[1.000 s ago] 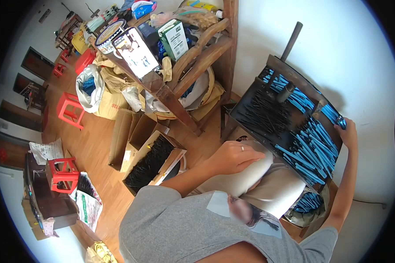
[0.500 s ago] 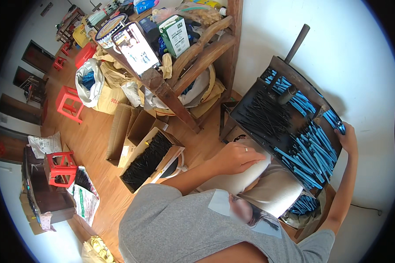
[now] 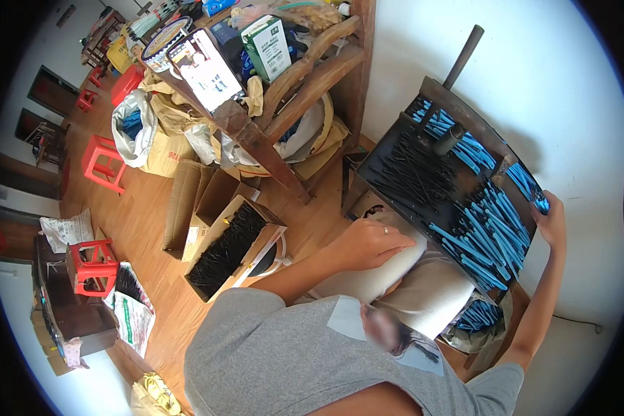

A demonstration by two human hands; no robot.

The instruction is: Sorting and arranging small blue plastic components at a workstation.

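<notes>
A dark tray slopes in front of me at the right. Thin black sticks lie in its left part. Light blue rods are spread over the near right part, and more fill the strip along the far edge. My right hand is at the tray's right edge, fingers closed around the ends of a bundle of blue rods. Above my knee, left of the tray, my left hand has its fingers curled together. Its palm is hidden, so what it holds, if anything, cannot be made out.
A metal post rises behind the tray. A sack of blue rods stands below it. To the left are a box of black sticks, a wooden chair-like frame bearing a phone, and a red stool.
The whole view has shifted slightly. My right hand has closed further round the rod ends at the tray's edge, whose blue tips now show above the fingers. My left hand has hardly moved.
</notes>
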